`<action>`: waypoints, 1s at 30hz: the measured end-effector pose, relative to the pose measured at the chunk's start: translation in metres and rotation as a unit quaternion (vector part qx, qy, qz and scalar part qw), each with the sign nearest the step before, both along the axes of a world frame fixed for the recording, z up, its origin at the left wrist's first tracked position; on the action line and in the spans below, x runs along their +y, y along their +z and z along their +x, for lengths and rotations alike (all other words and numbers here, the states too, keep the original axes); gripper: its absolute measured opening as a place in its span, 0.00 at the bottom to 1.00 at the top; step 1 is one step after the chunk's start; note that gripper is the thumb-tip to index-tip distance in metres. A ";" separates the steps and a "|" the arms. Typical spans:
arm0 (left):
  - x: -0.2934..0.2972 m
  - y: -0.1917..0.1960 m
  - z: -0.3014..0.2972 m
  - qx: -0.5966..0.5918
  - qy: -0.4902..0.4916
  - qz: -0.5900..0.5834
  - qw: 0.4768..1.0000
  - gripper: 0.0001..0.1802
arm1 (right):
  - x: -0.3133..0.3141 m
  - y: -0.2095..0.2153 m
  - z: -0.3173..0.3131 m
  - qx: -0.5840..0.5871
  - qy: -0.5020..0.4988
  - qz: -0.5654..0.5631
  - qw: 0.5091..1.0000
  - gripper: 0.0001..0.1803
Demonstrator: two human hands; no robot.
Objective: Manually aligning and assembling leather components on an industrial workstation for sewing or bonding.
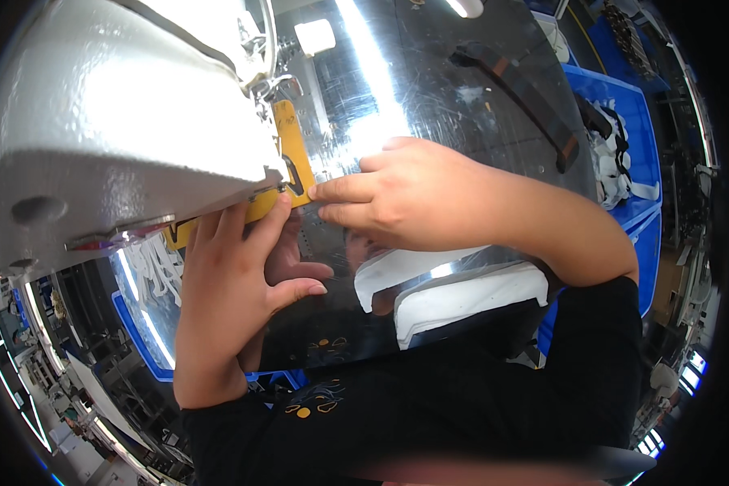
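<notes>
A white sewing machine [138, 105] fills the upper left, its needle area above a yellow angled template [293, 134] on the glossy machine table [348, 312]. My left hand [231, 283] lies with fingers stretched out onto the template's near arm, its thumb spread away to the right. Some of its fingertips are hidden by the machine head. From the right, my right hand [397, 194] reaches in, two straight fingers touching the template's corner beside the needle area. Its other fingers are partly tucked out of sight. Whether fabric lies under the template cannot be seen.
Folded white pieces [470, 300] lie near the table's front edge. A dark strip with brown ends [522, 101] rests at the far right. Blue bins [646, 146] holding white and black pieces stand beyond the table's right edge. White strips [150, 271] sit at the left.
</notes>
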State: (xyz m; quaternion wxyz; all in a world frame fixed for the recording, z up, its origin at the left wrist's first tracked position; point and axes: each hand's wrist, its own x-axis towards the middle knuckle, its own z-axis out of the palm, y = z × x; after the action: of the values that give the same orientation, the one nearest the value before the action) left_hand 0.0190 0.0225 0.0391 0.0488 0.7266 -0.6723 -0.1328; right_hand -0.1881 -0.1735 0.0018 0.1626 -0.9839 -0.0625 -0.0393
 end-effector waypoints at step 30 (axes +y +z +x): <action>-0.005 -0.025 -0.024 -0.004 -0.116 -0.051 0.992 0.48 | -0.010 0.015 -0.017 -0.019 -0.041 -0.031 0.998 0.12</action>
State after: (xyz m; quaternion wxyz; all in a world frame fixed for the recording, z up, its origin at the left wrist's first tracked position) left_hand -0.0050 0.0175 0.0139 0.0672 0.6411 -0.7579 -0.1004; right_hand -0.2055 -0.1835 0.0168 0.1286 -0.9894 -0.0261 -0.0624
